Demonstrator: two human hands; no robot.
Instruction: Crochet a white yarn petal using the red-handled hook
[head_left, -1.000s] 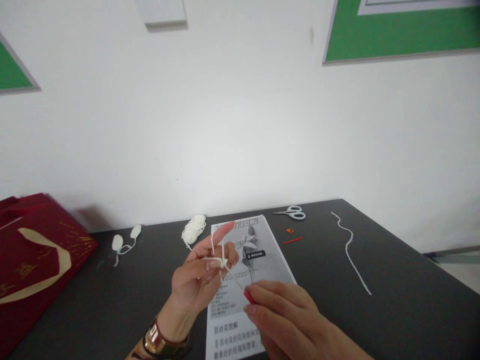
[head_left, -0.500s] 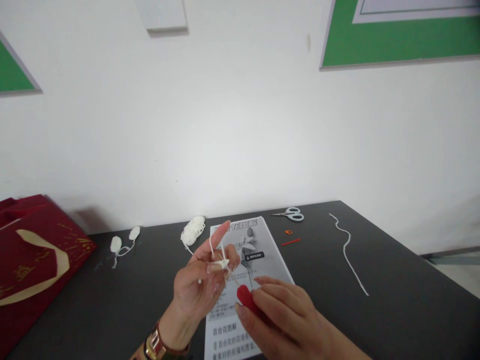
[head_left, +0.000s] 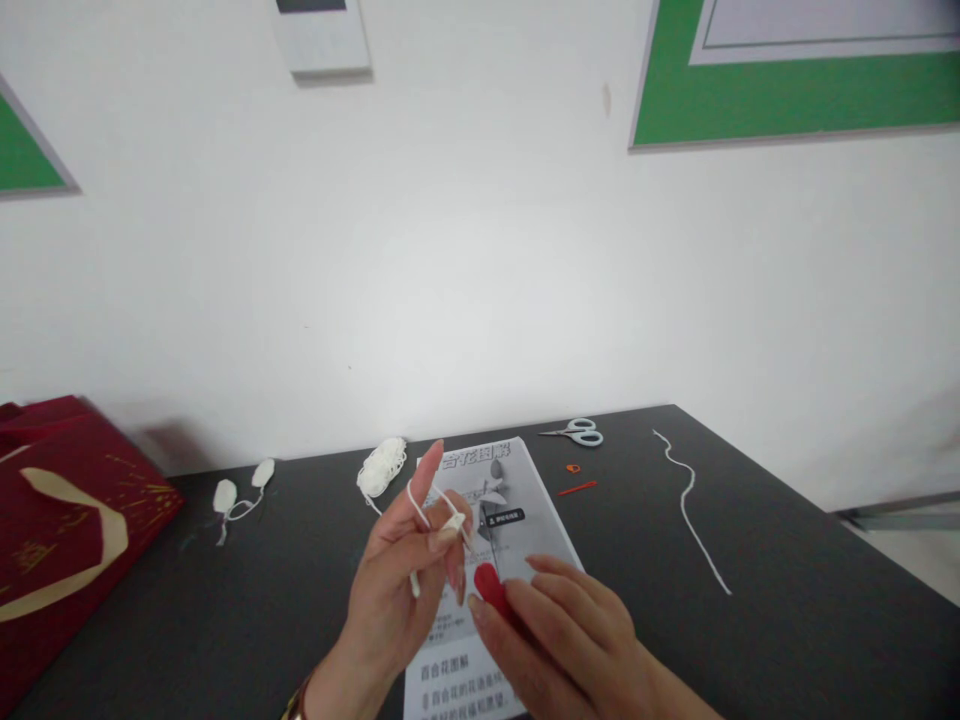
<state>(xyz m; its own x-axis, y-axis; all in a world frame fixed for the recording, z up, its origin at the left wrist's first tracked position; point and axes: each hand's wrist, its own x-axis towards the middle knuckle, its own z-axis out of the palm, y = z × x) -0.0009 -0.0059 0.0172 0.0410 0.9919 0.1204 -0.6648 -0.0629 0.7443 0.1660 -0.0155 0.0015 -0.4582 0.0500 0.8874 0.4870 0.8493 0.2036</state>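
My left hand is raised over the dark table, index finger pointing up with white yarn looped around it. Thumb and middle finger pinch a small white crocheted piece. My right hand grips a crochet hook with a red handle, its thin tip reaching into the white piece. Both hands hover above a printed instruction sheet.
A bundle of white yarn lies behind the hands. Two small white crocheted pieces sit at the left near a red gift bag. Scissors, a small orange marker, a red needle and a loose yarn strand lie at right.
The right hand moved closer to the left, pushing the hook into the white piece. The left hand turned slightly and dropped a little; its gold bracelet has slid almost out of view.
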